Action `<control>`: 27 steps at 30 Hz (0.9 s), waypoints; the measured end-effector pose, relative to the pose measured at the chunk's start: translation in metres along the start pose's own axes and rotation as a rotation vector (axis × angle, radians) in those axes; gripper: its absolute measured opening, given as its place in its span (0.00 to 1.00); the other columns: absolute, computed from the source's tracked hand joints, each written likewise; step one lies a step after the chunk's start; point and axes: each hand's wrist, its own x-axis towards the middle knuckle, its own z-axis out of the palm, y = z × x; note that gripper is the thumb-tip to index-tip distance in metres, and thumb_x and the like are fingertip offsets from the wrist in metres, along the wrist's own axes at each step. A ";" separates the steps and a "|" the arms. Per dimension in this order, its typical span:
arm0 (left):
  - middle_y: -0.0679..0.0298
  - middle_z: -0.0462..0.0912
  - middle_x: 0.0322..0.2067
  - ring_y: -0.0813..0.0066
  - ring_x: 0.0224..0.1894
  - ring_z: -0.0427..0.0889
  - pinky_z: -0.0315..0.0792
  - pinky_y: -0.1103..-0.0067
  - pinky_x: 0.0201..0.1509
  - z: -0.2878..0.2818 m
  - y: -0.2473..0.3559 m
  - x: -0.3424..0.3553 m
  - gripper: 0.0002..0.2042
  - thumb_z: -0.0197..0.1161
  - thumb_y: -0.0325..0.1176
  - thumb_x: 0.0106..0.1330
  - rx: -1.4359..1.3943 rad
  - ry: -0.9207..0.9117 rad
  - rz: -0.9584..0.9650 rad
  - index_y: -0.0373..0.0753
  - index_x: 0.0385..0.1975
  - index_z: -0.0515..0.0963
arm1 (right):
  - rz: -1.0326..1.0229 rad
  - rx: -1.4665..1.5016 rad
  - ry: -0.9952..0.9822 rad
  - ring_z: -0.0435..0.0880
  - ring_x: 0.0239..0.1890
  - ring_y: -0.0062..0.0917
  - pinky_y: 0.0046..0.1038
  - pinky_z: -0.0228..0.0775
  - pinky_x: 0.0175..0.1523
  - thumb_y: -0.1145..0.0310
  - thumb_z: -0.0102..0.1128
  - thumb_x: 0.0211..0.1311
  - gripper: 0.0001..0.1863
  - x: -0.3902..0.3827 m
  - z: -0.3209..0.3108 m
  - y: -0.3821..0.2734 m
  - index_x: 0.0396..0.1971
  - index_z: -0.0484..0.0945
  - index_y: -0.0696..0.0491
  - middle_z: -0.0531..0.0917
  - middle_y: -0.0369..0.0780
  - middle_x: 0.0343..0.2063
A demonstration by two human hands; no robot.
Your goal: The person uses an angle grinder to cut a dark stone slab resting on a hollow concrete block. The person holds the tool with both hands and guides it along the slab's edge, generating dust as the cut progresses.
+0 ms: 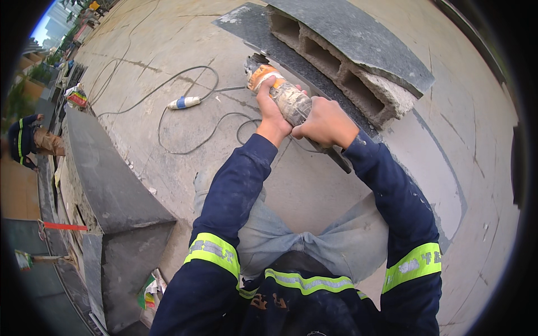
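Note:
A dusty orange angle grinder (283, 95) is held at the upper middle, its head at the upper left. My left hand (269, 116) is closed round the grinder's body from the left, thumb on top. My right hand (327, 124) grips the rear of its body from the right. Just beyond the tool lies a long dark speckled stone slab (356, 112) with a straight edge. A hollow concrete block (392, 98) rests on it, topped by a grey stone slab (370, 36). The grinder's disc is mostly hidden.
A cable (179, 152) loops over the concrete ground with a white-and-blue connector (184, 102). Dark slabs (112, 173) and bags (77, 95) line the left. Another person (25, 140) in navy with reflective stripes is at the far left. My jean-clad knees (358, 229) are below.

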 end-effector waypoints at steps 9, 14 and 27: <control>0.55 0.74 0.31 0.58 0.33 0.78 0.76 0.64 0.38 0.004 -0.007 -0.011 0.27 0.60 0.52 0.52 -0.031 0.012 -0.012 0.38 0.43 0.64 | 0.013 0.003 0.017 0.83 0.34 0.43 0.30 0.75 0.41 0.57 0.67 0.31 0.28 -0.014 -0.004 -0.002 0.28 0.78 0.68 0.82 0.53 0.26; 0.56 0.74 0.31 0.59 0.33 0.78 0.76 0.64 0.38 0.004 -0.008 -0.014 0.27 0.60 0.52 0.52 -0.032 -0.006 -0.014 0.37 0.43 0.65 | 0.023 0.004 0.008 0.83 0.35 0.43 0.30 0.75 0.42 0.56 0.68 0.31 0.30 -0.020 -0.005 -0.005 0.29 0.77 0.68 0.82 0.54 0.27; 0.57 0.73 0.32 0.60 0.36 0.77 0.77 0.66 0.40 0.008 -0.013 -0.027 0.28 0.58 0.54 0.53 -0.021 -0.042 -0.055 0.36 0.42 0.64 | 0.081 -0.002 0.004 0.83 0.34 0.44 0.32 0.75 0.42 0.55 0.69 0.31 0.32 -0.034 -0.008 -0.007 0.32 0.75 0.67 0.81 0.54 0.28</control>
